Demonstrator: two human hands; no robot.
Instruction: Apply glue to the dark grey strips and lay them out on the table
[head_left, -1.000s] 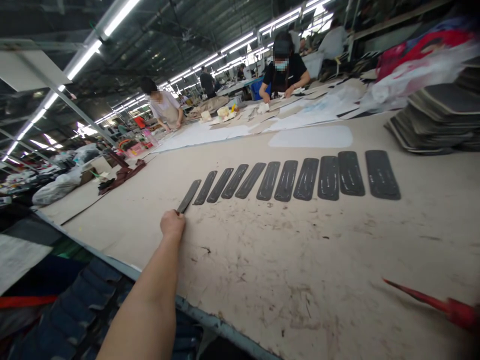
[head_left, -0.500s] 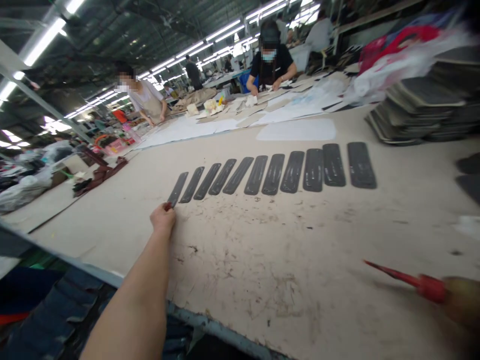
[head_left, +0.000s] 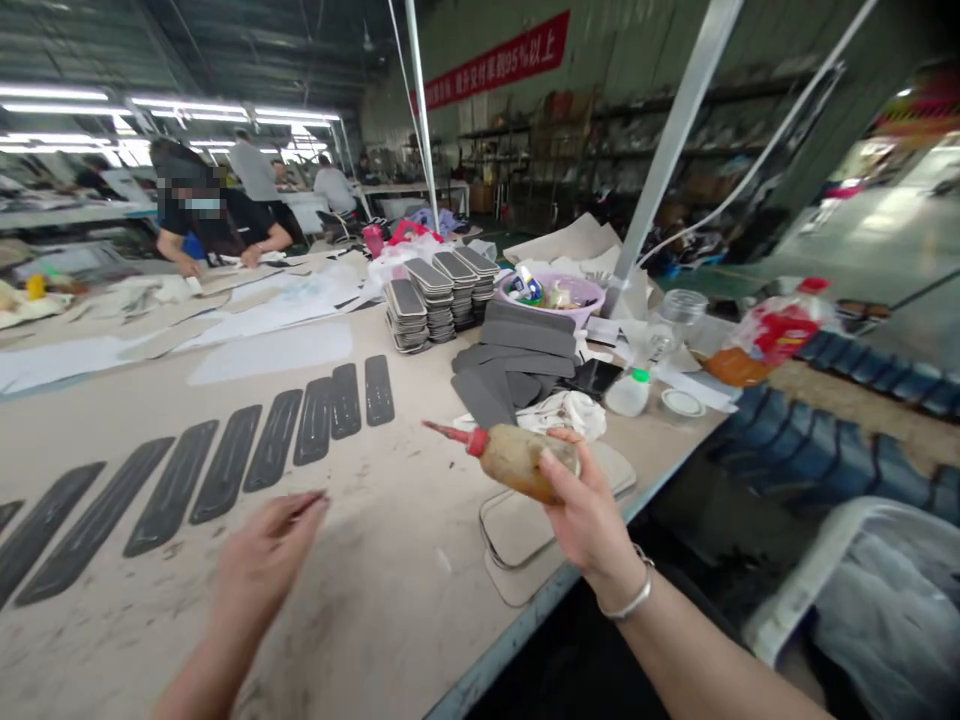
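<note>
My right hand (head_left: 585,500) is wrapped round a yellowish glue bottle (head_left: 521,462), whose red nozzle points left above the table (head_left: 375,560). Over the table, just in front of the dark strips, my left hand (head_left: 270,550) is blurred, its fingers drawn together; whether anything is between them cannot be made out. Several dark grey strips (head_left: 227,465) with shiny streaks lie in a slanted row. Beneath the bottle are flat rounded panels (head_left: 517,530) at the table's edge. Loose dark pieces (head_left: 525,350) lie in a heap beyond the bottle.
Stacks of dark panels (head_left: 431,300) stand behind, beside a purple basin (head_left: 592,300). A green-capped bottle (head_left: 628,392), a jar (head_left: 682,310) and a red-labelled bottle (head_left: 780,335) are at the right. Across the table a masked person (head_left: 214,220) works. A white bin (head_left: 795,580) stands lower right.
The view has swung to the right. My left hand has left the strip at the row's far left end and is now nearer the right part. The bottle and my right hand have come fully into view.
</note>
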